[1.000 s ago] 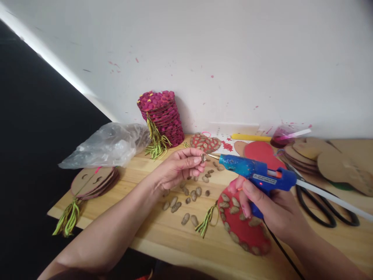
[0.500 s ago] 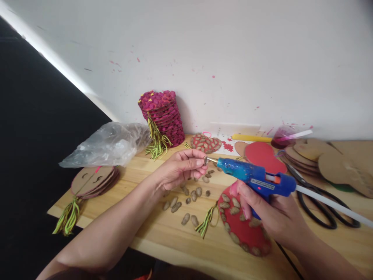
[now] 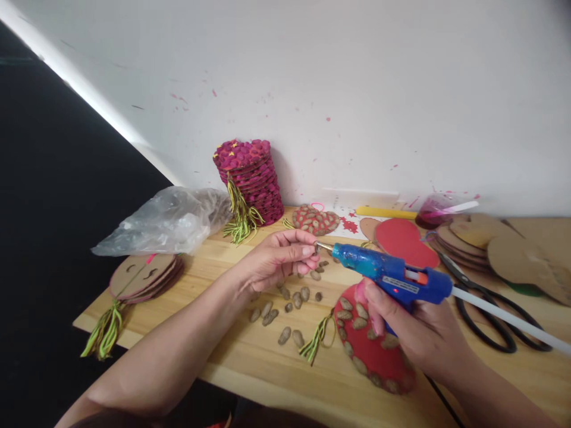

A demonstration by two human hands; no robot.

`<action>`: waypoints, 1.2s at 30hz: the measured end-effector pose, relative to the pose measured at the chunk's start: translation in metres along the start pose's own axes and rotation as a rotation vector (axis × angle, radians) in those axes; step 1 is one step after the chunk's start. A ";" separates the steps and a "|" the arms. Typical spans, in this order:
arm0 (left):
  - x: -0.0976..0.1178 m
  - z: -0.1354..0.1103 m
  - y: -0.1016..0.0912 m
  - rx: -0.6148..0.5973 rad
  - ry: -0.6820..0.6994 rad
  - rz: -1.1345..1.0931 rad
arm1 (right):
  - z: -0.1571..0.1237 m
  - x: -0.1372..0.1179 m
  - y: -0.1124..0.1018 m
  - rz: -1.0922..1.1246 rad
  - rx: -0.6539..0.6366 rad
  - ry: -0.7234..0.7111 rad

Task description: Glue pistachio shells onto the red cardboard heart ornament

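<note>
My right hand grips a blue hot glue gun, its red light lit and a white glue stick sticking out of the back. The metal nozzle meets a small peanut pinched between the thumb and fingers of my left hand; most of that peanut is hidden. Below the gun lies a red heart-shaped piece with peanuts stuck round its edge and a green-yellow tassel at its left. My right hand covers part of it. Several loose peanuts are scattered on the wooden table.
Black scissors and stacked cardboard shapes lie at the right. Behind are a red heart, a cup of dark pink liquid and a peanut-covered heart. A purple stack, plastic bag and cardboard discs stand left.
The glue gun's orange pusher has shifted slightly, and the view has moved a little. Both hands keep nearly the same place, nozzle still at the peanut.
</note>
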State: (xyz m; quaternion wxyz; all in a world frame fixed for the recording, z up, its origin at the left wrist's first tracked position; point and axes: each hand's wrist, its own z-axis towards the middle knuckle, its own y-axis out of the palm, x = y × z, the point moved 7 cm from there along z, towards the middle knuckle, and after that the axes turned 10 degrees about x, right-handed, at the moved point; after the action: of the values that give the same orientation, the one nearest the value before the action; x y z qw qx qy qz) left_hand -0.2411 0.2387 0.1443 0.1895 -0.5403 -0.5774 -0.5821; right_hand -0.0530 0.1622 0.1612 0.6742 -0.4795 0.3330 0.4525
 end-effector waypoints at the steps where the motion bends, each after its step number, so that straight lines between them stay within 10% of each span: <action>1: 0.000 0.000 0.000 0.000 0.000 0.000 | 0.000 0.000 0.000 -0.004 -0.003 0.002; 36: 0.003 -0.002 0.001 0.007 0.019 0.001 | 0.004 -0.008 -0.001 -0.034 0.044 -0.052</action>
State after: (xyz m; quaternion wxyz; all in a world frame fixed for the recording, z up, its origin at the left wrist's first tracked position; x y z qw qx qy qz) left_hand -0.2423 0.2379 0.1473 0.1969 -0.5344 -0.5773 -0.5851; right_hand -0.0552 0.1639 0.1697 0.7004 -0.4583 0.3172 0.4458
